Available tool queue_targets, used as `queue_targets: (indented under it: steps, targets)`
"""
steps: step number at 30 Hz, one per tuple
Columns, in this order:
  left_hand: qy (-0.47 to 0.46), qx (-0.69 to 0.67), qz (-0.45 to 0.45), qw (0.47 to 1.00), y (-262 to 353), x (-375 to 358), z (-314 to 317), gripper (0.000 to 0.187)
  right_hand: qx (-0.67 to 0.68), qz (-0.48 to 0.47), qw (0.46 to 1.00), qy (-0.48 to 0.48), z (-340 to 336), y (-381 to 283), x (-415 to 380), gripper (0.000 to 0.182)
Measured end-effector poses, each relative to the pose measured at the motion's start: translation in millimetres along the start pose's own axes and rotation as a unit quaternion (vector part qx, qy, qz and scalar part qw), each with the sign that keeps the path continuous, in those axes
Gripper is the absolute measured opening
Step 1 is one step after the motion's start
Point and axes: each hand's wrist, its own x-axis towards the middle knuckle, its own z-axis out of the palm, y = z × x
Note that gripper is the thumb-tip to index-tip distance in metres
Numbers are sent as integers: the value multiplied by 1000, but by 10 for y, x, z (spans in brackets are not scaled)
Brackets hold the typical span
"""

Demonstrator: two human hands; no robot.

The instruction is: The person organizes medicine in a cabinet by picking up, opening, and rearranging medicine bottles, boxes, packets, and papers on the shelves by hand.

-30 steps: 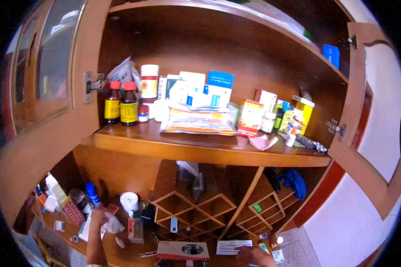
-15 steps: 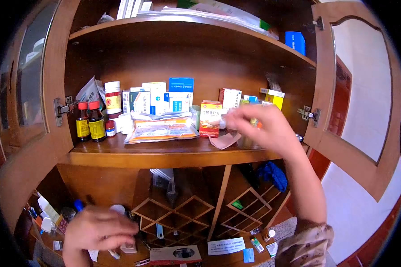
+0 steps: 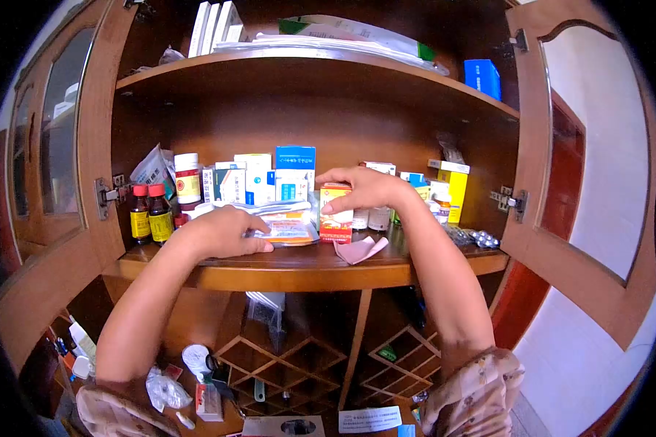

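On the middle shelf, my right hand (image 3: 368, 191) has its thumb on the front of a red and yellow medicine box (image 3: 336, 218), with its fingers behind the box top. My left hand (image 3: 233, 233) lies over the left part of a clear plastic packet with orange print (image 3: 293, 229), thumb and fingers apart. Between the hands stands a blue and white box (image 3: 296, 162). A pink cloth strip (image 3: 360, 250) hangs near the shelf edge, just below the red and yellow box.
Two dark bottles with red caps (image 3: 159, 213) and a white-capped bottle (image 3: 187, 178) stand left. A yellow box (image 3: 455, 191) and blister packs (image 3: 484, 239) are right. Open cabinet doors (image 3: 521, 240) flank the shelves. A blue box (image 3: 482, 79) sits above.
My left hand has risen from below the shelf onto the plastic packet. My right hand has moved left to the red and yellow box. The view has shifted slightly.
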Motion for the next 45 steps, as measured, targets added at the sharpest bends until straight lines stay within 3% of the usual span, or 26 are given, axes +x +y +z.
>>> queue_targets:
  steps: [4,7,9,12,16,18,22,24,34,39,41,43,45]
  targets:
    - [-7,15,62,998,-110,-6,-25,40,47,-16,997,54,37,98,-59,73]
    - [-55,35,37,997,-57,9,-142,42,81,3,996,30,34,59,-55,69]
    - [-52,48,49,996,26,33,-156,37,88,-14,995,37,71,87,-34,65]
    - [-77,172,17,982,201,93,-166,26,66,-25,996,55,82,78,-43,64]
    - [-65,212,19,975,135,180,-27,27,80,-23,995,56,97,59,-71,64]
    - [7,224,5,975,142,145,29,24,93,-23,994,55,101,62,-86,64]
    - [61,246,-21,967,134,59,111,22,118,-21,991,62,114,44,-110,60]
    - [171,222,27,960,-7,7,173,22,88,-43,991,86,136,102,-63,59]
    - [364,79,18,928,-331,-228,237,27,210,-39,958,188,89,80,-90,61]
    - [441,20,38,896,-321,-314,237,19,221,-48,963,149,70,66,-131,59]
    - [463,-70,-24,884,-231,-376,172,17,238,-56,961,129,81,71,-135,58]
    - [500,-143,-17,854,-167,-397,127,16,200,-53,972,110,89,75,-127,56]
    - [562,-104,31,820,-178,-386,97,17,195,-63,974,95,133,112,-89,56]
